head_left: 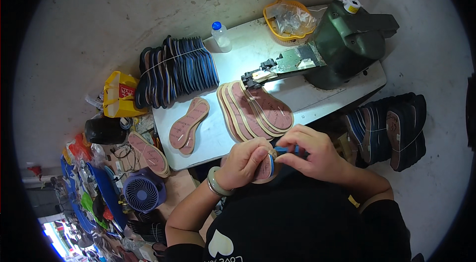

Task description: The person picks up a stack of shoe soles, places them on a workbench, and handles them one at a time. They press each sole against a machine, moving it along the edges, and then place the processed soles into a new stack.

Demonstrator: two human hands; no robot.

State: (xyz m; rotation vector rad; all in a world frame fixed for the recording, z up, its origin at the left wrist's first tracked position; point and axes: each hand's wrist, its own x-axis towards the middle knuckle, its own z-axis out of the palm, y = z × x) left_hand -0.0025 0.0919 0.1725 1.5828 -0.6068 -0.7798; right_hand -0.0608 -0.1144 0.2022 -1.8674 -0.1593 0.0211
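Note:
My left hand (242, 163), with a pale bangle at its wrist, is closed round a shoe insole (265, 168) with a pinkish face and a blue edge. It is held close to my body at the table's front edge, its far end bent up. My right hand (315, 155) pinches a small blue piece (282, 149) against the insole's upper end. I cannot tell if that piece is a strip or a tool handle. Just beyond my hands, a fanned row of pink insoles (255, 110) with cream rims lies on the white table (225, 71).
Left on the table are loose insoles (189, 124) and a tied bundle of dark blue insoles (177, 71). Behind stand a bottle (221, 38) and a yellow basket (290, 37). A green machine (347, 43) reaches over from the right. A purple fan (145, 190) stands lower left; tied bundles (404, 133) sit right.

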